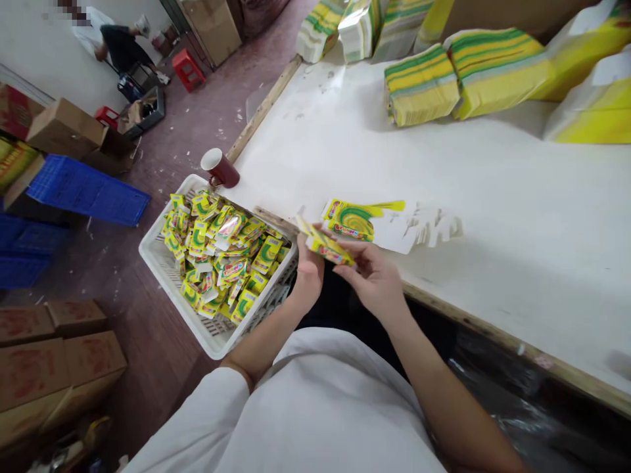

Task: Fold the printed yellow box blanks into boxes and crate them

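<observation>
Between both hands is a small yellow-green printed carton (329,249), held over the table's front edge with a pale flap sticking up at its left end. My left hand (309,269) grips its left end, the fingers partly hidden behind it. The fingers and thumb of my right hand (372,276) pinch its right end. Just beyond lie flat printed carton blanks (352,220) on the white table (493,190), fanned out to the right with pale edges showing. Left of my hands, a white plastic basket (211,345) holds many small cartons (231,256) of the same print.
A dark red mug (224,169) stands at the table's corner by the basket. Stacks of carton blanks (497,66) line the table's back. Blue crates (89,190), cardboard boxes (59,348) and a red stool (188,70) are on the floor. A person (118,46) sits at far left.
</observation>
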Tool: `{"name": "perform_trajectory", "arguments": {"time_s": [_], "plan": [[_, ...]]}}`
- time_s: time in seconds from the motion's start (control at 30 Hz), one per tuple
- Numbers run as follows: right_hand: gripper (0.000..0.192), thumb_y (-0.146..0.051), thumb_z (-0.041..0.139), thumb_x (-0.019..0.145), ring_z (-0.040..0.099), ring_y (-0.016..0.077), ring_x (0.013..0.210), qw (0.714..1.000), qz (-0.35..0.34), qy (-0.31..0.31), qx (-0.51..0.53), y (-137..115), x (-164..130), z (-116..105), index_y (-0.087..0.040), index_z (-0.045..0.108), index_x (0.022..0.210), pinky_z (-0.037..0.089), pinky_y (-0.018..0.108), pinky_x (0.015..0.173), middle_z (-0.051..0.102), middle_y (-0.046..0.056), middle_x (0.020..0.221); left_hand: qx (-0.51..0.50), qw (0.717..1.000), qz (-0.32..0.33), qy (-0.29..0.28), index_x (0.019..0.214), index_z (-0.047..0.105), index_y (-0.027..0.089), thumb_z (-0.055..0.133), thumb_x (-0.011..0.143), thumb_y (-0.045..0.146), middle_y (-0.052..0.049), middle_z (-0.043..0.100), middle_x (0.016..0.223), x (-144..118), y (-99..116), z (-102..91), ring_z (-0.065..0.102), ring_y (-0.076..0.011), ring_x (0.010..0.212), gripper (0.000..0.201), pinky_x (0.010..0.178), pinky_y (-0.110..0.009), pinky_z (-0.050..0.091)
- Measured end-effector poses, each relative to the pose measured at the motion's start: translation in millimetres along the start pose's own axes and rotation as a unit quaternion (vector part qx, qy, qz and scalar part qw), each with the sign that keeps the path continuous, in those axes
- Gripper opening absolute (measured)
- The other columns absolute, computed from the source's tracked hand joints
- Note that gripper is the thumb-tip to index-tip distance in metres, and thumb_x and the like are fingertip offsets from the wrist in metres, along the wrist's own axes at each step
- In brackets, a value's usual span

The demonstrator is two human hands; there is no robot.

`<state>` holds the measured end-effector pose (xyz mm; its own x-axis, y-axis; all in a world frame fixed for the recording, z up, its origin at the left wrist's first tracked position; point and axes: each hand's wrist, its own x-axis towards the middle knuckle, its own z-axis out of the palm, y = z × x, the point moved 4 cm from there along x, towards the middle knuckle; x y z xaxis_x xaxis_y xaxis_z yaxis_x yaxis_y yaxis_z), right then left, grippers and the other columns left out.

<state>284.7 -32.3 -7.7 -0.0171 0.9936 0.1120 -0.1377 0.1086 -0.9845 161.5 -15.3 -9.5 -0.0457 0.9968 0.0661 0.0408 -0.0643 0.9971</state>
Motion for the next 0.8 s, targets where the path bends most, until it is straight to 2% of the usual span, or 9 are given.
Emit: {"name": "perform_trajectory", "arguments": {"time_s": [0.1, 0.2, 0.3, 0.37, 0.47, 0.53, 0.6, 0.67, 0.8], "plan": [[0.013, -0.025, 0.078, 0.08, 0.069, 0.0177, 0.077, 0.998, -0.038, 0.028, -0.041, -7, 4, -15, -0.023, 0.073, 0.092, 0.055, 0.031, 0.069, 0.074, 0.001, 0.086, -0.041, 0.998, -0.018, 0.044, 0.098, 0.063, 0.021, 0.059, 0.084, 0.077, -0.007, 0.069, 0.098, -2, -7, -21.3, 0.067, -0.0199, 0.09, 0.058, 0.087, -0.035, 0.056], [0.005, -0.022, 0.077, 0.084, 0.065, 0.0169, 0.069, 0.978, -0.129, 0.039, -0.159, -22, 3, -29, -0.024, 0.075, 0.088, 0.051, 0.031, 0.061, 0.072, 0.001, 0.079, -0.004, 1.0, -0.005, -0.008, 0.099, 0.069, 0.019, 0.065, 0.082, 0.074, -0.009, 0.073, 0.1, 6, 8, -43.2, 0.07, -0.0239, 0.097, 0.058, 0.094, -0.039, 0.055], [0.012, -0.018, 0.069, 0.091, 0.066, 0.0197, 0.079, 0.905, -0.244, 0.068, -0.341, -39, -1, -38, -0.027, 0.077, 0.094, 0.051, 0.038, 0.075, 0.074, 0.003, 0.084, 0.062, 0.989, 0.085, -0.107, 0.137, 0.057, 0.019, 0.05, 0.071, 0.094, -0.018, 0.056, 0.145, 15, 40, -57.1, 0.05, -0.0345, 0.14, 0.1, 0.116, -0.048, 0.04], [0.02, -0.015, 0.065, 0.094, 0.067, 0.0196, 0.083, 0.854, -0.312, 0.026, -0.416, -47, -5, -32, -0.031, 0.076, 0.095, 0.049, 0.042, 0.087, 0.074, 0.0, 0.082, 0.17, 0.963, 0.123, -0.171, 0.147, 0.046, 0.018, 0.062, 0.061, 0.093, -0.02, 0.045, 0.154, 16, 53, -54.9, 0.037, -0.0386, 0.149, 0.115, 0.121, -0.052, 0.032], [0.027, -0.018, 0.065, 0.095, 0.065, 0.0234, 0.114, 0.845, -0.34, -0.042, -0.41, -50, -11, -21, -0.036, 0.072, 0.114, 0.036, 0.051, 0.115, 0.075, 0.0, 0.106, 0.313, 0.909, 0.083, -0.264, 0.141, 0.048, 0.019, 0.083, 0.069, 0.058, -0.017, 0.061, 0.134, 9, 50, -37.6, 0.058, -0.0347, 0.128, 0.089, 0.107, -0.047, 0.047], [0.051, -0.031, 0.071, 0.091, 0.049, 0.0312, 0.14, 0.889, -0.291, -0.005, -0.354, -47, -10, -22, -0.034, 0.058, 0.14, 0.027, 0.057, 0.123, 0.061, 0.007, 0.141, 0.33, 0.908, 0.053, -0.254, 0.138, 0.048, 0.02, 0.079, 0.078, 0.041, -0.011, 0.067, 0.12, 3, 43, -27.9, 0.067, -0.0279, 0.11, 0.07, 0.094, -0.039, 0.053], [0.076, -0.041, 0.072, 0.089, 0.036, 0.0341, 0.15, 0.95, -0.193, 0.043, -0.24, -35, -8, -26, -0.028, 0.038, 0.157, 0.032, 0.058, 0.122, 0.041, 0.013, 0.159, 0.318, 0.919, 0.076, -0.221, 0.141, 0.043, 0.02, 0.077, 0.079, 0.034, -0.011, 0.065, 0.123, -2, 39, -19.9, 0.066, -0.0266, 0.111, 0.072, 0.093, -0.037, 0.054], [0.07, -0.042, 0.064, 0.095, 0.043, 0.0308, 0.147, 0.995, -0.061, 0.023, -0.074, -16, -6, -24, -0.027, 0.036, 0.157, 0.044, 0.054, 0.116, 0.044, 0.013, 0.158, 0.297, 0.916, 0.148, -0.224, 0.146, 0.034, 0.02, 0.076, 0.079, 0.031, -0.014, 0.059, 0.135, -8, 38, -11.1, 0.062, -0.0284, 0.121, 0.081, 0.098, -0.039, 0.053], [0.051, -0.045, 0.065, 0.093, 0.061, 0.0284, 0.131, 0.968, 0.151, -0.121, 0.162, 15, -7, -7, -0.028, 0.058, 0.14, 0.057, 0.047, 0.104, 0.061, 0.01, 0.143, 0.302, 0.887, 0.257, -0.236, 0.147, 0.031, 0.021, 0.07, 0.079, 0.022, -0.015, 0.057, 0.134, -17, 35, -1.4, 0.061, -0.0289, 0.122, 0.078, 0.095, -0.039, 0.054]]}}
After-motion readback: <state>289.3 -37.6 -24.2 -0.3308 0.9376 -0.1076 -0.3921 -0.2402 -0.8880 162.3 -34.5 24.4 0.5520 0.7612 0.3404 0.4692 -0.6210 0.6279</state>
